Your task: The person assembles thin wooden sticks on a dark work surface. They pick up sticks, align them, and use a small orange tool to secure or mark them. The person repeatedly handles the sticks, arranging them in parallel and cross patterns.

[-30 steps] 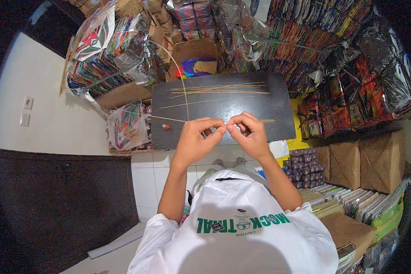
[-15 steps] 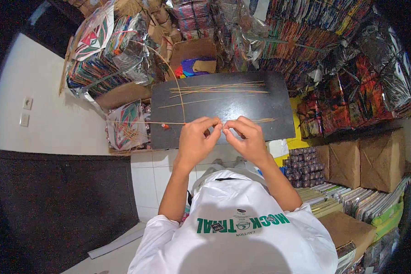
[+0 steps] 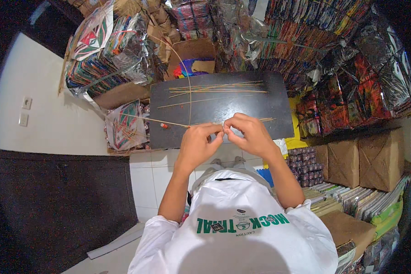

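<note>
Over the table's near edge, my left hand (image 3: 199,139) is closed, its thumb and forefinger pinched. From behind it a thin straight bamboo stick (image 3: 169,123) reaches left, and a thin bent stick (image 3: 190,86) arches up toward the back. The two meet beside my left knuckles. My right hand (image 3: 251,134) is pinched too, fingertips touching those of the left; what lies between them is too small to make out. A small orange-red spool (image 3: 164,125) sits on the dark table left of my hands. Several loose bamboo sticks (image 3: 219,87) lie farther back on it.
The dark table (image 3: 274,102) has rounded corners. Behind it stand a cardboard box (image 3: 192,48) and tied stacks of coloured sheets (image 3: 301,27). Printed sheets with sticks (image 3: 125,123) are at the left. Brown paper parcels (image 3: 381,157) and small stacked rolls (image 3: 303,164) stand right.
The straight stick has tilted, its left end now higher. The bent stick has swung slightly right at its lower part. Both hands stay pinched together, the right having risen a little.
</note>
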Motion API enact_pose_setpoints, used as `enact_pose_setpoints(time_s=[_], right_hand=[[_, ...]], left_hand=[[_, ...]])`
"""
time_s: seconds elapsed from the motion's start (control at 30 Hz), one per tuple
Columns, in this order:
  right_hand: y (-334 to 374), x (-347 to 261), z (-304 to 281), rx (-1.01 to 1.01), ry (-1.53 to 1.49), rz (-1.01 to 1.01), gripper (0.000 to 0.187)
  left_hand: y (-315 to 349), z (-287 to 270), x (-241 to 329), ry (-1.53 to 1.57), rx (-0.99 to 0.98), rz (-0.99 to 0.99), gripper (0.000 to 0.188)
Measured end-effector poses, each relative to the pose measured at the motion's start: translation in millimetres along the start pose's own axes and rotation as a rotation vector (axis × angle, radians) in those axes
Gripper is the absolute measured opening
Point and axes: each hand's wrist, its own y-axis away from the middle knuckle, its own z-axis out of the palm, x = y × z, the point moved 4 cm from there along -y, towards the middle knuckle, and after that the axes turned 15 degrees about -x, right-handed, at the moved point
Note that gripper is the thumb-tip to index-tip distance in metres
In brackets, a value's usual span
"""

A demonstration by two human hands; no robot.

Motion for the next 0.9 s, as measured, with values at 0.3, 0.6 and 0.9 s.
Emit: enact_pose_setpoints(time_s=[0.3,0.6,0.9], right_hand=[[5,10,8,0.124,-0.351,0.02,0.012],[11,6,26,0.28,-0.361,0.051,0.014],[12,-4,13,0.17,-0.062,0.021,0.016]], left_hand=[[5,-1,2,0.295,0.082,0.134,0.016],[5,0,1,0.287,0.2,0.06,0.013],[5,4,1,0.047,0.207,0.026,0.015]])
